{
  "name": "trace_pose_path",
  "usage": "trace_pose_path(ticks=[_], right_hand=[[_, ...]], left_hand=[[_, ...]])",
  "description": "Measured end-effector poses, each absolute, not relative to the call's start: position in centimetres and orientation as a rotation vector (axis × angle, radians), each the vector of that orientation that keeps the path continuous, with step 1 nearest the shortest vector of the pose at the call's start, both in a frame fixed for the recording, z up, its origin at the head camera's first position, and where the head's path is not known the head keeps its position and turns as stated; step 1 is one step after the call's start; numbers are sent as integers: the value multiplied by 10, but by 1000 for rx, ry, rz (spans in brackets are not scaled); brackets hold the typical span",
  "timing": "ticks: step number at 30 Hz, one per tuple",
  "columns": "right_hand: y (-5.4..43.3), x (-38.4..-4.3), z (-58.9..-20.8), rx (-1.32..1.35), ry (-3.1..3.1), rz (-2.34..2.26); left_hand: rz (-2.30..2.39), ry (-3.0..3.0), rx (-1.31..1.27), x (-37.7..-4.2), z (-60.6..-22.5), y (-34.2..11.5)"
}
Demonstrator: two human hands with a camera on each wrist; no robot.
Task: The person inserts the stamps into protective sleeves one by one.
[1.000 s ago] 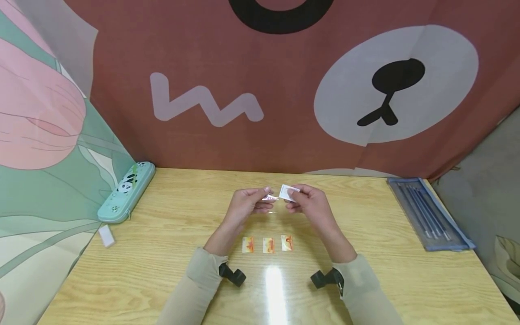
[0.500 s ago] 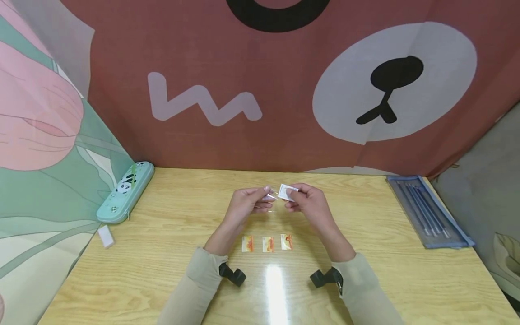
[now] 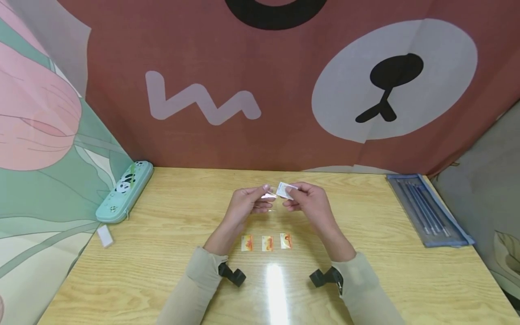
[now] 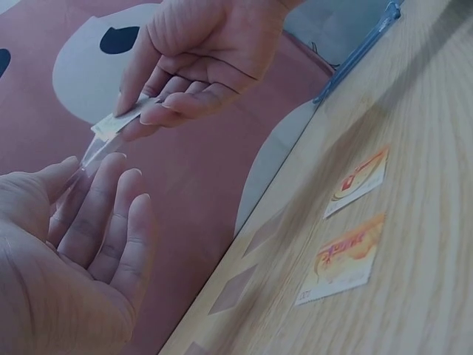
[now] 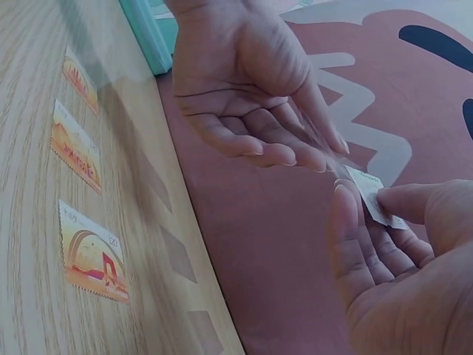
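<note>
My left hand [image 3: 248,201] pinches a small clear plastic sleeve [image 4: 90,153] between thumb and index finger, its other fingers loosely bent below. In my right hand [image 3: 310,202] a stamp [image 5: 367,188] is pinched between thumb and fingers, its pale, faintly printed side showing. The stamp's edge meets the end of the sleeve, both held above the table; in the head view glare blurs the sleeve. Closer to me lie three orange-and-yellow stamps in a row: a left one [image 3: 247,243], a middle one [image 3: 267,243] and a right one [image 3: 286,241].
A mint panda pencil case [image 3: 126,192] lies at the table's left edge, with a white eraser-like block [image 3: 105,236] by it. A blue-edged mesh pouch [image 3: 428,212] holding several rods lies at the right. Behind the wooden table [image 3: 183,275] hangs a printed brown cloth [image 3: 280,135].
My right hand has drifted slightly left with the stamp, close against the sleeve's end. The glint on the sleeve differs. The three stamps on the table stay put while the head view tilts a little.
</note>
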State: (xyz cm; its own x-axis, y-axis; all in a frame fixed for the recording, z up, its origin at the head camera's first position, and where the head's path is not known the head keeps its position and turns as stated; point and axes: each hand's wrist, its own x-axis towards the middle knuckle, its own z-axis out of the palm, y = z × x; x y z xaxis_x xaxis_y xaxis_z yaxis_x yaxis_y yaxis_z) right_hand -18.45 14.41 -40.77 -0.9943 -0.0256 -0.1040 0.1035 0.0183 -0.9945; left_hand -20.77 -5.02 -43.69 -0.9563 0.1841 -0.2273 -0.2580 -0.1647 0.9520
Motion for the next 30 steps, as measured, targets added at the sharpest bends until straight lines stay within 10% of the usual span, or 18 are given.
trace_pose_path(ticks=[30], right_hand=[[145,-185,-407,43,2291,-1966]], left_hand=[[2225,1813,14,-201,-429,-46]])
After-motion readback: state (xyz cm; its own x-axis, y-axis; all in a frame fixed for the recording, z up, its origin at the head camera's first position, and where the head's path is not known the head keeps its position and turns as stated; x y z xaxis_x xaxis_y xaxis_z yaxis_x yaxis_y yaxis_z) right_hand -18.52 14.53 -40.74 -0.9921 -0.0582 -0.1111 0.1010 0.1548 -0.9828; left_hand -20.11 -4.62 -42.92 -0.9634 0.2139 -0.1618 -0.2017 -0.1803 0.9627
